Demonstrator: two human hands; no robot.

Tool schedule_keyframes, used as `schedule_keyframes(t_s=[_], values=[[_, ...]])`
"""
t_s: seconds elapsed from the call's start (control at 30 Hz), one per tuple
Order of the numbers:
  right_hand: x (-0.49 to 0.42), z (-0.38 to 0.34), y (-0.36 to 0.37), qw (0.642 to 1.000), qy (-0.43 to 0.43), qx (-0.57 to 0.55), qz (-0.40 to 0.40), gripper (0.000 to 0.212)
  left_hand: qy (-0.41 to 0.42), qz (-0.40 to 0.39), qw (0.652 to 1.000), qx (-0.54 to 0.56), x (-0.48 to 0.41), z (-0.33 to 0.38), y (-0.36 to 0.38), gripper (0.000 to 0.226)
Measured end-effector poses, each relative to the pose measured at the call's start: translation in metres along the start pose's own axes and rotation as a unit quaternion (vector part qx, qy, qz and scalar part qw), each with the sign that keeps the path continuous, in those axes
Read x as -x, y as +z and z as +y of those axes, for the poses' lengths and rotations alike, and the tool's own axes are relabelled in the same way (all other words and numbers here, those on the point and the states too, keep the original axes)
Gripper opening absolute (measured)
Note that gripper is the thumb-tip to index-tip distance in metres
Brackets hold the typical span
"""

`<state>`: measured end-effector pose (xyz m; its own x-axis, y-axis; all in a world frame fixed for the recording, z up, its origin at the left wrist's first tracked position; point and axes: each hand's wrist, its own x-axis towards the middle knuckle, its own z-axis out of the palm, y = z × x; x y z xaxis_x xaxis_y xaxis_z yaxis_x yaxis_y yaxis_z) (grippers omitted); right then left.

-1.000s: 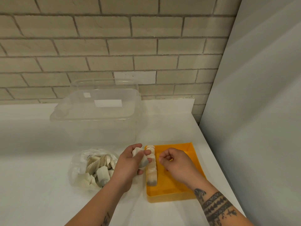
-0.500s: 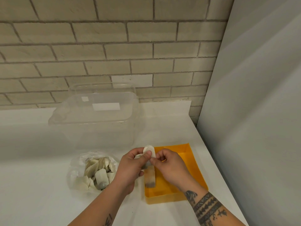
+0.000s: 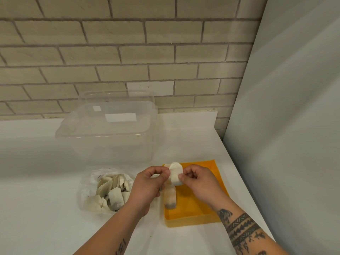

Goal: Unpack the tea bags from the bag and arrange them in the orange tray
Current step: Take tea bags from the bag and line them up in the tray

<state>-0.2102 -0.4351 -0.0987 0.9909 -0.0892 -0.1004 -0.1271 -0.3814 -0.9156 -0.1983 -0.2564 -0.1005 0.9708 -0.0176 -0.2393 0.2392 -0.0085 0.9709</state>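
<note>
Two bare hands meet over a white tabletop [image 3: 46,208], pinching a single white tea bag [image 3: 175,174] between them: the left hand [image 3: 147,188] grips its left edge with curled fingers and thumb, the right hand [image 3: 199,183] closes thumb and forefinger on its right edge. The held bag sits above the far left corner of the orange tray [image 3: 207,214], which lies under and just beyond the right hand. Below the fingers, a short row of tea bags [image 3: 170,197] lines the tray's left wall, the nearest one darkened at its end. Left of the left hand, a clear plastic bag [image 3: 88,184] lies open on the tabletop, with more tea bags heaped inside. Beyond both hands stands a clear plastic container [image 3: 110,129] bearing two blank white labels; no writing can be read on them or on the tea bags. A pale brick wall [image 3: 128,52] runs behind, and a grey panel [image 3: 294,126] closes the scene to the right of the right hand.
</note>
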Motion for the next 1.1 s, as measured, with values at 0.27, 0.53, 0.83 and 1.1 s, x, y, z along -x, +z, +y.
schedule_keyframes(t_s=[0.27, 0.53, 0.83, 1.1], values=[[0.003, 0.023, 0.0, 0.993, 0.081, 0.08, -0.032, 0.012, -0.038, 0.032, 0.991, -0.123, -0.007, -0.018, -0.01, 0.013], [0.003, 0.02, 0.033, 0.958, 0.154, 0.2, -0.138, 0.019, -0.086, 0.01, 0.983, -0.161, -0.009, -0.032, -0.008, 0.014], [0.004, 0.015, 0.035, 0.921, 0.139, 0.331, -0.151, 0.041, -0.097, 0.01, 0.981, -0.167, -0.009, -0.03, -0.009, 0.013], [0.002, 0.018, 0.044, 0.913, 0.122, 0.356, -0.158, 0.046, -0.104, 0.009, 0.98, -0.171, -0.006, -0.026, -0.008, 0.013]])
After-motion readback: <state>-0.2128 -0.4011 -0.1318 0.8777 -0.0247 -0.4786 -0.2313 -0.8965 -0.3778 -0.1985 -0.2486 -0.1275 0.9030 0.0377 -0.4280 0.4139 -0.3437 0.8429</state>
